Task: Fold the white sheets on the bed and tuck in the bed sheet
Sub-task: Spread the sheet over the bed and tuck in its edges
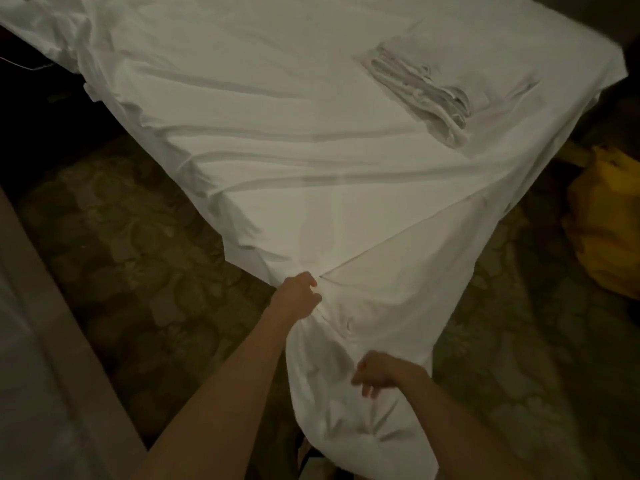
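Two hands work the near corner of the bed, where the sheet [346, 174] lies spread but creased across the mattress. The left hand [300, 292] pinches cloth right at the corner; the right hand [375, 372], fingers curled, rests against the bunched overhang lower down, and I cannot tell whether its grip has any cloth. Folded sheets [420, 88] already sit near the far edge, so tucking looks underway, and next the slack wants pulling taut and pushing under.

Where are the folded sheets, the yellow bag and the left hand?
folded sheets [420, 86]: head view, middle of the stack's layered edge.
yellow bag [604, 223]: head view, its crumpled side.
left hand [300, 293]: head view, back of the hand.
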Demonstrator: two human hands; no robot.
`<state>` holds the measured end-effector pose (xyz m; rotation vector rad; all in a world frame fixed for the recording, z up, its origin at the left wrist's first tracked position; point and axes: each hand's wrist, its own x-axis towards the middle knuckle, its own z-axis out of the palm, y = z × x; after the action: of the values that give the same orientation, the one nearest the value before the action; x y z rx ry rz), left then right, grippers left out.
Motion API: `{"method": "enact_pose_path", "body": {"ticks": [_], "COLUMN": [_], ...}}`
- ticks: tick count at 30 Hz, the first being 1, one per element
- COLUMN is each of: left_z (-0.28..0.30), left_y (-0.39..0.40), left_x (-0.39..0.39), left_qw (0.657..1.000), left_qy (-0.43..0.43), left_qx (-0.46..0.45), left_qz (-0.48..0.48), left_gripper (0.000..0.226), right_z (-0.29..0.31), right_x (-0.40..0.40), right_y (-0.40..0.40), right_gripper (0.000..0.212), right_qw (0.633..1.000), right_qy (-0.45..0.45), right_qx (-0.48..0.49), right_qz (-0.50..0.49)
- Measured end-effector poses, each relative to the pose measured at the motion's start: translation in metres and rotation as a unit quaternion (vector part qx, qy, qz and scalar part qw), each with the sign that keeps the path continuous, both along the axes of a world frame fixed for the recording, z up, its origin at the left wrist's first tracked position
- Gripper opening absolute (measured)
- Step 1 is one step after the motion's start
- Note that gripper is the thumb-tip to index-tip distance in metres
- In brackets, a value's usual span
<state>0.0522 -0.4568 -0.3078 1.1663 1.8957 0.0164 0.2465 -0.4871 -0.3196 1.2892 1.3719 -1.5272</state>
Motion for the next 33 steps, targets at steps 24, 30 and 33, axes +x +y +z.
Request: {"method": "enact_pose_path", "body": {"ticks": [24,30,33], "left_z": [-0.068,-0.036,-0.015], "left_y": [0.062,0.061,0.066], "left_x": [-0.001,-0.025,-0.038], "left_qw": [0.966,0.959,0.948], "left_qy": [0.247,0.276,0.308], "left_qx": [0.071,0.023,0.022], "left_qz": [0.031,0.068,0.072], "left_gripper": [0.022,0.021,0.019], "right_z": [-0.019,0.020,0.047], "right_x": [-0.068,-0.058,-0.058], "right_y": [0.190,0.195,0.196], "right_gripper": [0.029,0.035,0.035], "right_qw": [0.810,0.810,0.805], "right_qy": [0.160,0.179,0.202], "right_qx": [0.177,0.191,0.195], "right_qz": [-0.535,-0.525,-0.524]}}
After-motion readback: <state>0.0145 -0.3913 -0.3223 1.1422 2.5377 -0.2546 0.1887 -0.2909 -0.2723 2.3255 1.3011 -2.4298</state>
